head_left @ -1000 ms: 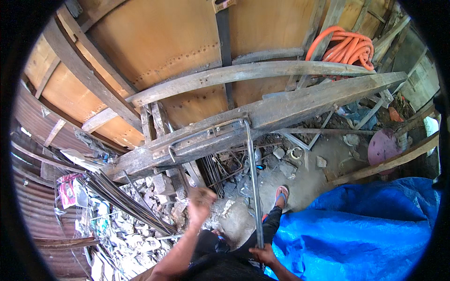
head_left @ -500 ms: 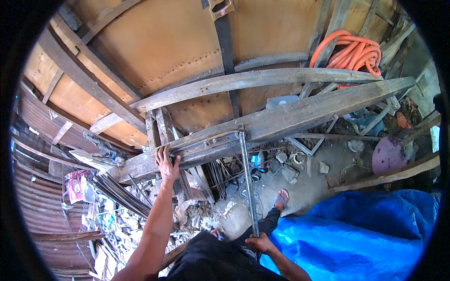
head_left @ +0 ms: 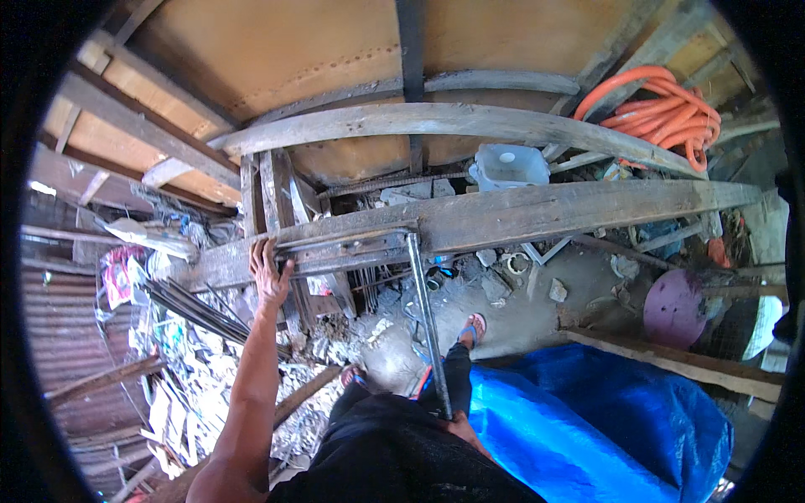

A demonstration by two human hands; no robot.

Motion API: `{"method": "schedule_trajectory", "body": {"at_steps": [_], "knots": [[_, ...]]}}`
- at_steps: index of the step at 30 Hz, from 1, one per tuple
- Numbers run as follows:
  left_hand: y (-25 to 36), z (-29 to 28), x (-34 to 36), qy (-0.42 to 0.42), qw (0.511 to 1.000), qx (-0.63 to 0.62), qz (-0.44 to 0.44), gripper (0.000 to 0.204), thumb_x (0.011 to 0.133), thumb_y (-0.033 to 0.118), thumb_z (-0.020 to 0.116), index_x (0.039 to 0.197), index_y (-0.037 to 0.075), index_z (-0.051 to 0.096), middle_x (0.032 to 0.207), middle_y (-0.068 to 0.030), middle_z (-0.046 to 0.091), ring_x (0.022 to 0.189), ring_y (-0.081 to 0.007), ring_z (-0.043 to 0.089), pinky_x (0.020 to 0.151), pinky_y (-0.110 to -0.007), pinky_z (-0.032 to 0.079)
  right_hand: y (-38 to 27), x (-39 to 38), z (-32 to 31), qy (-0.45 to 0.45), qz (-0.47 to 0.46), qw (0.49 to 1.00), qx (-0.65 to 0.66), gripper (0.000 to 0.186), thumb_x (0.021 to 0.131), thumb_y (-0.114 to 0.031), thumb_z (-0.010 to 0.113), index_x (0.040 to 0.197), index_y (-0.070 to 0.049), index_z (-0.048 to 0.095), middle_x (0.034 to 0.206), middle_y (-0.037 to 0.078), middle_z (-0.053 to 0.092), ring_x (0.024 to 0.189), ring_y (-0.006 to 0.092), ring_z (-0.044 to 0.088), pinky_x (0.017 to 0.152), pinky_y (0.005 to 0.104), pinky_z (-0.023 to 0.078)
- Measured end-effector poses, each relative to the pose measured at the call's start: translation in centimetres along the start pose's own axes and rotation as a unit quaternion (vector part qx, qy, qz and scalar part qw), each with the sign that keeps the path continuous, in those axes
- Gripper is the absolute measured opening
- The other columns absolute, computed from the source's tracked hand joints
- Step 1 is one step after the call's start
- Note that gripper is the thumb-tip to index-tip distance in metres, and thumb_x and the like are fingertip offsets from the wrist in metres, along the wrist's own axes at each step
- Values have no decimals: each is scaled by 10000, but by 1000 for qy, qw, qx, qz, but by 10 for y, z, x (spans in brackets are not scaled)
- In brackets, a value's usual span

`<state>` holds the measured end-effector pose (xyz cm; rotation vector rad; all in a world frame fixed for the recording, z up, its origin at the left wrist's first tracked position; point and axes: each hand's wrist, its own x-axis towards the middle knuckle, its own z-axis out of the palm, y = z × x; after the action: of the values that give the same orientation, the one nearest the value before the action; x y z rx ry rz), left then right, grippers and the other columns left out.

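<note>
A long weathered wooden beam (head_left: pixel 520 214) runs across in front of me. My left hand (head_left: pixel 270 272) lies over its left part, fingers spread and thumb apart, at the left end of a thin metal rod (head_left: pixel 348 241) lying along the beam. Whether the rod's end is under those fingers I cannot tell. At its right end the rod meets the top of a long grey metal pipe (head_left: pixel 429 323), which slants down toward my body. Around the pipe's lower end, close to my thigh, my right hand (head_left: pixel 459 427) is closed; some of its fingers are hidden.
Behind the beam are a curved timber (head_left: pixel 377 121), a pale plastic tub (head_left: pixel 509 170) and a coiled orange hose (head_left: pixel 662 113). A blue tarp (head_left: pixel 587 419) spreads at my right. Rubble (head_left: pixel 319 360) and dark metal rods (head_left: pixel 197 310) lie at left; a purple round panel (head_left: pixel 673 308) stands at right.
The view has tilted and shifted, bringing the plastic tub fully into sight. My right hand has drawn closer to my body with the pipe; my left hand keeps its place on the beam.
</note>
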<state>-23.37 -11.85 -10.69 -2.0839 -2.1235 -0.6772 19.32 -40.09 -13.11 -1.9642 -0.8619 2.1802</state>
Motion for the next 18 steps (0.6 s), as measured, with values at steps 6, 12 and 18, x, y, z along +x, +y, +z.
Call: {"method": "schedule_trajectory", "body": {"at_steps": [6,12,18], "knots": [[-4,-5,-7,12,1000,-25,10,662,792,540,496,1268,92,394,1291,-145,360,1250,-343,258,1012,-475,179,-2,8,55,11,-26,998,62,201,734,-185,649,624,-43,558,557,23,498,504,117,449,452,294,334],[-23,-18,-4,-51,985,-165,25,630,813,488,458,1291,83,395,1296,-150,368,1257,-329,253,1016,-479,170,100,-37,105,58,75,988,124,228,719,-81,669,564,-60,504,506,53,490,384,147,457,353,301,345],[-39,-30,-21,56,966,-251,2,528,773,284,586,1194,-4,451,1195,-217,425,1138,-392,375,976,-430,301,139,-75,145,235,7,964,123,207,705,-101,692,598,-47,523,470,19,470,371,126,448,344,290,330]]}}
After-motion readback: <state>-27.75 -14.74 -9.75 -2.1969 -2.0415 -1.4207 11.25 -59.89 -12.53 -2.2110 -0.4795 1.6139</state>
